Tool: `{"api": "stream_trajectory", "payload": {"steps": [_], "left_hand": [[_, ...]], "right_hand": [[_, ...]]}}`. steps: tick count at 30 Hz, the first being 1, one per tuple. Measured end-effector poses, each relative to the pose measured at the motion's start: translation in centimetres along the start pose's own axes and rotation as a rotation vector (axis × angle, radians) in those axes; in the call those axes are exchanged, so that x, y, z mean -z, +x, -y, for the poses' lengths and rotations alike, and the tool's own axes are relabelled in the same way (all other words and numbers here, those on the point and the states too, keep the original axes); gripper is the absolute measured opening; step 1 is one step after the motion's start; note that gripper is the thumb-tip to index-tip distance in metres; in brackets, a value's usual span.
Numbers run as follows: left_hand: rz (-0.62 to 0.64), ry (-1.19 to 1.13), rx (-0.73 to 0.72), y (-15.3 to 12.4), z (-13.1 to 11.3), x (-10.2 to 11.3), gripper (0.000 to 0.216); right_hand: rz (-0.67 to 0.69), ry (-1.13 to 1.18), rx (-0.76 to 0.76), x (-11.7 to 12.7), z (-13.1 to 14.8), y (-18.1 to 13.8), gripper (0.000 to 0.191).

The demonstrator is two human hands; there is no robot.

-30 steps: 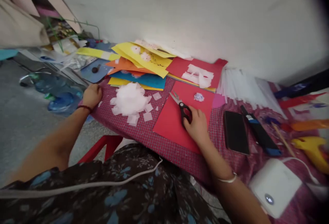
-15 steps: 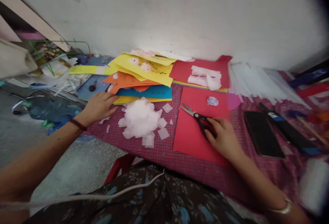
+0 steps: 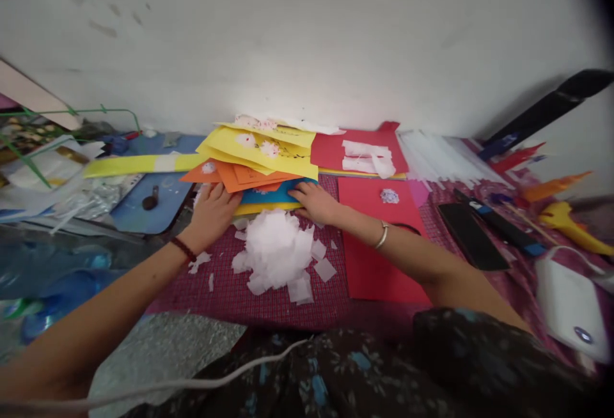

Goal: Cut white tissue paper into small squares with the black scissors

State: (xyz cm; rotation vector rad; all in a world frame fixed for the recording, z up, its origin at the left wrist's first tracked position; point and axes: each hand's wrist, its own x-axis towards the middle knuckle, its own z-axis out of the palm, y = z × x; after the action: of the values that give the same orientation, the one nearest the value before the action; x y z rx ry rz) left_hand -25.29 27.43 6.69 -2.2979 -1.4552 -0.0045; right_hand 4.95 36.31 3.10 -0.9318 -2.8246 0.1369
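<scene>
My left hand (image 3: 213, 216) lies at the left side of the stacked paper, its fingers apart against the orange sheets (image 3: 249, 177). At the stack's right side, my right hand (image 3: 316, 204) has its fingers around the edge of a blue sheet (image 3: 273, 194); its grip is partly hidden. Yellow sheets (image 3: 283, 149) with paper blossoms and drawn branches lie on top. Just in front of both hands is a heap of white paper squares (image 3: 273, 245). My right forearm crosses above a red sheet (image 3: 369, 264) and mostly hides the scissors (image 3: 407, 229) there.
A speckled crumpled paper ball (image 3: 389, 195) sits on the red sheet. To the right lie a dark phone (image 3: 472, 237), a black-and-blue tool (image 3: 508, 226), a yellow glue gun (image 3: 573, 226) and a white device (image 3: 570, 306). A blue board (image 3: 144, 213) and plastic bottles (image 3: 62, 271) are at left.
My right hand has let go of the scissors and moved left to the paper stack. My left hand has come to the stack's left side. The view has shifted.
</scene>
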Motion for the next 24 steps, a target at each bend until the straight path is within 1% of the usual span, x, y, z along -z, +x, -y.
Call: {"api": "stream_trajectory", "payload": {"steps": [2,4,8,12,14,16,18,20,22,24], "left_hand": [[-0.034,0.003,0.008,1.0,1.3,-0.8,0.042],[-0.056,0.002,-0.016,2.1,2.8,-1.5,0.04],[-0.065,-0.029,-0.062,4.3,5.7,-2.4,0.04],[-0.018,-0.043,-0.068,6.1,7.5,-3.3,0.039],[0.018,-0.054,-0.082,6.4,8.2,-3.9,0.037],[0.058,-0.077,-0.111,5.9,8.7,-4.1,0.041],[0.086,-0.099,-0.145,4.8,8.6,-3.6,0.048],[0.091,-0.151,-0.15,3.4,7.7,-2.5,0.051],[0.094,-0.294,-0.068,2.2,6.1,-1.1,0.044],[0.126,-0.512,0.103,1.6,3.9,0.1,0.032]], "right_hand": [[-0.014,-0.022,0.007,-0.7,-0.1,0.9,0.057],[-0.032,-0.04,0.0,-1.0,-0.4,1.7,0.056],[-0.052,-0.046,-0.009,-1.2,-1.1,3.4,0.055],[-0.04,-0.029,0.029,-1.5,-1.7,4.5,0.055],[-0.025,-0.026,0.046,-1.7,-1.9,4.8,0.053],[-0.007,-0.027,0.06,-1.9,-2.0,4.9,0.052],[0.01,-0.033,0.067,-2.0,-2.1,4.9,0.051],[0.023,-0.04,0.068,-2.0,-2.1,4.9,0.051],[0.033,-0.043,0.068,-1.9,-2.0,4.8,0.05],[0.04,-0.042,0.062,-1.8,-1.8,4.8,0.049]]}}
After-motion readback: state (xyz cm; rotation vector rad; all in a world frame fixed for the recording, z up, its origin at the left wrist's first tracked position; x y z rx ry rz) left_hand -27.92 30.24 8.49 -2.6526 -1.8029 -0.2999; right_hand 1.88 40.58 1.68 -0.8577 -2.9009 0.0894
